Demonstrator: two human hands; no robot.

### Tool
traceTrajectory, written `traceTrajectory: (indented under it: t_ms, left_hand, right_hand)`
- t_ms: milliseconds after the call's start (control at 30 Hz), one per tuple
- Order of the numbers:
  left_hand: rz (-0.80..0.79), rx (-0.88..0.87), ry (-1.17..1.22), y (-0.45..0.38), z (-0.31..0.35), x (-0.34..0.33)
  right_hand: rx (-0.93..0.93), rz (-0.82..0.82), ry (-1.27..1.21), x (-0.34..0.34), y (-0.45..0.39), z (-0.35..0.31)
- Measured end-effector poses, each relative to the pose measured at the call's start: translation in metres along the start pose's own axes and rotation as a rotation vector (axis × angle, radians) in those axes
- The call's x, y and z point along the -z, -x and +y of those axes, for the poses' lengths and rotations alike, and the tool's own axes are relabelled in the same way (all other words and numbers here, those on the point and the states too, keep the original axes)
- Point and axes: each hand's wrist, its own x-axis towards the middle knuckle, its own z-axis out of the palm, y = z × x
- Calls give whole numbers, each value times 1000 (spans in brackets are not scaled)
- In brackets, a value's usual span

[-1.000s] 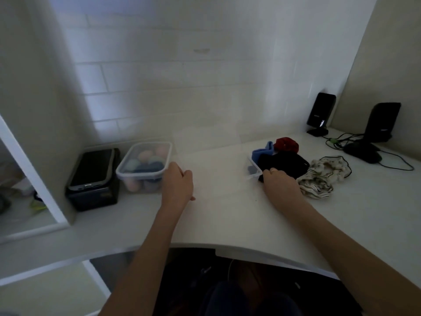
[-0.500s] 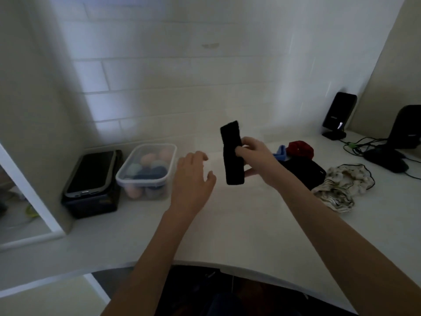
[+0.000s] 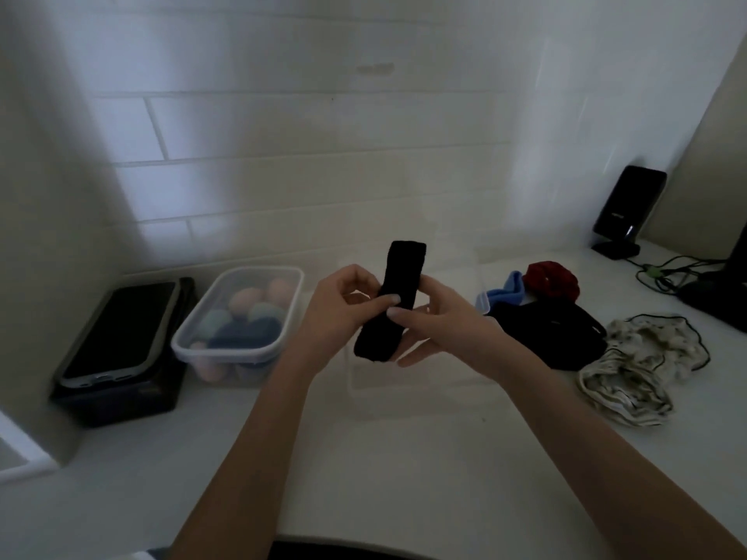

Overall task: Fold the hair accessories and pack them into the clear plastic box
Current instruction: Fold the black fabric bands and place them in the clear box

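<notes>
Head view — black headband point(image 3: 394, 301) held near-upright, top leaning slightly right.

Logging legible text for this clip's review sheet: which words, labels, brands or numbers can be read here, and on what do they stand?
None can be read.
Small black upright speaker by the wall: a faint pale mark on its front, too small and blurred to read.
Black rectangular box under the dark phone: a tiny mark on its front, illegible.
Black folded headband in both hands: no text visible.
</notes>
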Motion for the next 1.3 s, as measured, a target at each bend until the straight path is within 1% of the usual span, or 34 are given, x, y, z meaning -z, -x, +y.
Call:
traceTrajectory:
  t_ms: [100, 200, 300, 400, 500, 567, 667, 733, 833, 900, 967, 1133, 1300]
  left_hand:
    - [-6, -1, 60, 2, 3, -4]
    - [-40, 28, 163, 3, 5, -2]
    - [-84, 6, 102, 3, 2, 0]
    - [-55, 7, 98, 2, 0, -1]
    - [-37, -8, 43, 2, 0, -2]
    - [-59, -24, 19, 2, 2, -4]
    - [-119, -28, -11, 5, 4, -6]
    - [-118, -13, -14, 5, 4, -7]
    - [-82, 19, 15, 4, 4, -6]
    - [-83, 26, 57, 4, 6, -3]
    - [-94, 9, 80, 6, 8, -1]
    - [-110, 22, 75, 7, 9, -3]
    - [-106, 25, 89, 8, 11, -4]
  right_hand:
    - [-3, -9, 53, -1, -4, 3]
    - [31, 41, -27, 1, -9, 6]
    - [47, 41, -39, 4, -10, 7]
    - [45, -16, -83, 3, -11, 7]
    - [66, -61, -150, 4, -9, 5]
    - [99, -16, -153, 6, -8, 2]
    - [157, 150, -125, 8, -9, -1]
    - [173, 185, -99, 8, -9, -2]
    - [170, 106, -64, 10, -7, -3]
    - [175, 37, -51, 13, -5, -5]
    - [192, 3, -34, 16, -3, -7]
    - [201, 27, -101, 13, 1, -9]
    - [205, 86, -71, 9, -2, -9]
